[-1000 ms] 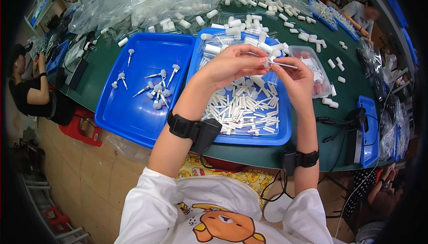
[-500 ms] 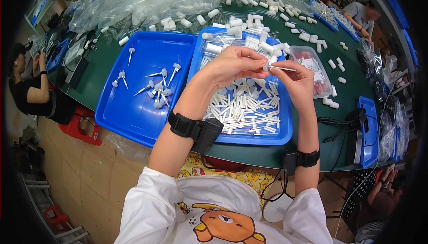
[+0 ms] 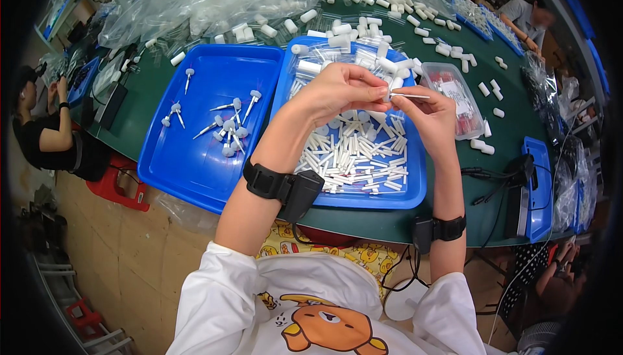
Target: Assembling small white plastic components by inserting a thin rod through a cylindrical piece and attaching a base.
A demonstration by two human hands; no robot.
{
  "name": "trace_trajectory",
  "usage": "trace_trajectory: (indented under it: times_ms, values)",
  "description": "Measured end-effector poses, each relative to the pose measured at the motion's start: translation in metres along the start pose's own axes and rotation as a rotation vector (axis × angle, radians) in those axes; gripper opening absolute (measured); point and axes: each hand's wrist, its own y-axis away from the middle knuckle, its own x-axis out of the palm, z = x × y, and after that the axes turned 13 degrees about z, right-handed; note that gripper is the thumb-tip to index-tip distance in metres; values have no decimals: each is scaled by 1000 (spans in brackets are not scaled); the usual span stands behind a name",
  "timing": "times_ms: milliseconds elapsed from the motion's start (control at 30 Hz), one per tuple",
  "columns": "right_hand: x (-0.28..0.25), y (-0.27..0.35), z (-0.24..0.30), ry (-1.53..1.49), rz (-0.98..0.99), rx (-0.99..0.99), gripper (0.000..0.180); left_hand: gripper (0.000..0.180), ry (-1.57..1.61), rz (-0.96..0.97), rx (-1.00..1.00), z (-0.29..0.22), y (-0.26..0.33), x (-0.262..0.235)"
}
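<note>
My left hand (image 3: 341, 94) pinches a small pale grey round cap (image 3: 388, 95) above the blue tray (image 3: 417, 189). My right hand (image 3: 433, 118) closes thumb and finger on a thin white stick (image 3: 414, 97). One end of the stick meets the cap between the two hands; how deep it sits is hidden by the fingertips. Below the hands, many short white tubes (image 3: 350, 154) lie loose in the tray, with thicker white foam-like cylinders (image 3: 341, 40) toward its far end. In the other blue tray (image 3: 178, 173), at left, lie several capped sticks (image 3: 230, 137).
A clear plastic box (image 3: 452, 98) with reddish contents stands right of the tray. Clear plastic bags (image 3: 227, 1) and scattered white cylinders (image 3: 454, 53) cover the far table. Black cables (image 3: 500, 176) lie at right. Other people work at left (image 3: 48, 118) and far right (image 3: 525, 21).
Both hands stay almost in place, still gripping the cap and the stick. The fingers have shifted only slightly, and the whole view has moved a little.
</note>
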Motion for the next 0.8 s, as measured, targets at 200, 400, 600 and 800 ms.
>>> trace_trajectory:
  times_ms: [200,400,600,800]
  values:
    - [5,-1,-5,-68,-45,-41,16,30,59,-5,3,0,0,2]
    - [13,-1,-9,-67,-114,-75,17,32,112,-40,0,0,0,4]
    - [15,-4,-7,-72,-146,-10,18,34,132,-82,52,4,-4,4]
    - [0,2,3,226,204,195,19,32,195,-219,182,6,-3,-8]
